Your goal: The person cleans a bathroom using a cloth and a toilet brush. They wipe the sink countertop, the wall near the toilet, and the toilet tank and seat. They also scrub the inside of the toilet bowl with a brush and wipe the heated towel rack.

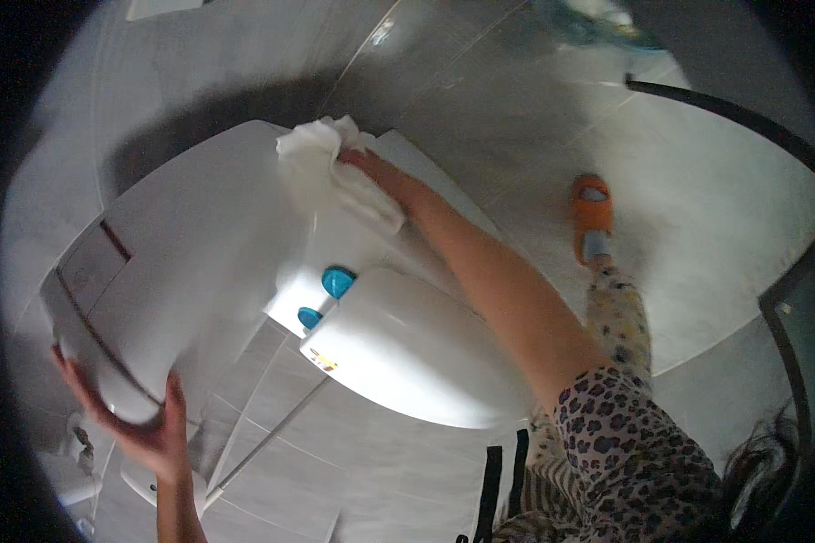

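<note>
My right hand (376,175) is closed on a crumpled white cloth (340,172), pressed to the far end of a white toilet tank (199,226). The arm reaches across the toilet's closed white lid (426,353), which has two blue hinge caps (338,281). At the near left end of the tank is my left hand (149,439), its thumb and fingers spread around the rounded corner. The fingertips under the cloth are hidden.
Behind the tank rises a grey tiled wall (235,54). A thin grey rod (272,434) slants beside the toilet toward a white object (145,480) at lower left. My foot, in an orange slipper (593,213), stands on the floor at right. A dark curved edging (724,109) borders the floor.
</note>
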